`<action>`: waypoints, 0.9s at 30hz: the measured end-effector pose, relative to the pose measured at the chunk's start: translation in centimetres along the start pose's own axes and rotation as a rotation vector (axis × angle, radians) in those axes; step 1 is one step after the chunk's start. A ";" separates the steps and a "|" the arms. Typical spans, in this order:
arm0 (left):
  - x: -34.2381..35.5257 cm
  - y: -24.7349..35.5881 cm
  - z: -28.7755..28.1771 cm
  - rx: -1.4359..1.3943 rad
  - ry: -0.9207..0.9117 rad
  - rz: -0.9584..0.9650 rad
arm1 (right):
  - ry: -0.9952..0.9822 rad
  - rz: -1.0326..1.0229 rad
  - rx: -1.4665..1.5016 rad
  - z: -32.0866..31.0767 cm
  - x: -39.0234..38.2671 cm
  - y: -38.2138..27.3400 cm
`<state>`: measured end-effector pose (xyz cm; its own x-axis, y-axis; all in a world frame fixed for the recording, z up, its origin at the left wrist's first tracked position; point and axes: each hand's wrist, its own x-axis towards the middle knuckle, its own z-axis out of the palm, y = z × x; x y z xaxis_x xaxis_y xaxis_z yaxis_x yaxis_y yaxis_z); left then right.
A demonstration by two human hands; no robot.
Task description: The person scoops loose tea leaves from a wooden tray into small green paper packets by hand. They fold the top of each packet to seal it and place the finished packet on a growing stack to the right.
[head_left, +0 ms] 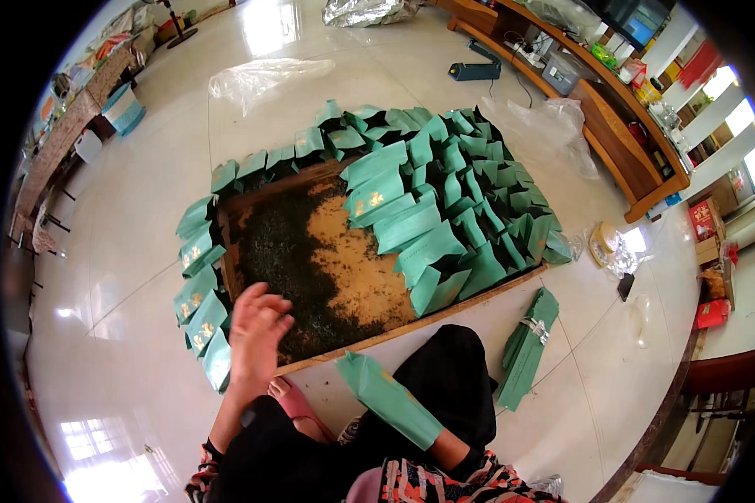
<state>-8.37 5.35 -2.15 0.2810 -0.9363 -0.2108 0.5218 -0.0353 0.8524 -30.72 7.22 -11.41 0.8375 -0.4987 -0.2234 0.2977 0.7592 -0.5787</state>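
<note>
My left hand [256, 331] is raised over the near left corner of a shallow wooden tray [445, 312], its fingers loosely bent and apart, with nothing in them. Dark loose leaves, like dried tea, [270, 256] lie across the tray's left part, thinning out over the bare board. A flat green paper bag [386, 396] covers my right hand completely; only the right wrist [451, 450] shows at the bag's lower end, so the fingers are hidden. Rows of green bags [428, 218] stand upright on the tray's right side, many with open tops.
More green bags [200, 247] line the tray's left and far edges. A tied bundle of flat green bags [528, 348] lies on the tiles to the right. Clear plastic sheets [264, 81], a tape roll [606, 239] and a wooden cabinet [625, 155] are farther out.
</note>
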 end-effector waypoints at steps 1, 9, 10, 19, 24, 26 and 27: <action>-0.7 -0.1 1.1 0.108 -0.069 -0.069 | 0.010 0.002 -0.001 -0.3 -0.4 -0.2; -1.4 -3.3 0.1 0.313 -0.329 -0.690 | 0.013 0.018 -0.053 -0.7 -1.6 -1.5; -1.4 -3.5 -0.2 0.339 -0.311 -0.671 | 0.015 0.024 -0.061 -0.8 -1.8 -1.7; -1.2 -4.0 -1.4 0.579 -0.219 -0.342 | -0.028 -0.010 -0.302 -2.7 -1.9 -2.0; -0.7 -2.4 -2.3 0.948 -0.036 0.213 | 0.023 -0.225 -1.048 1.0 -2.4 -6.5; -0.6 -1.6 -2.4 0.929 0.025 0.170 | -0.049 -0.295 -1.128 1.2 -1.8 -7.4; 0.3 -1.1 -1.3 0.823 0.095 0.093 | -0.059 -0.336 -1.180 1.1 -1.8 -8.0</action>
<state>-7.82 5.54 -3.74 0.3799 -0.9158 -0.1302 -0.2517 -0.2378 0.9381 -34.13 2.48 -5.48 0.8275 -0.5538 0.0921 -0.0684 -0.2624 -0.9625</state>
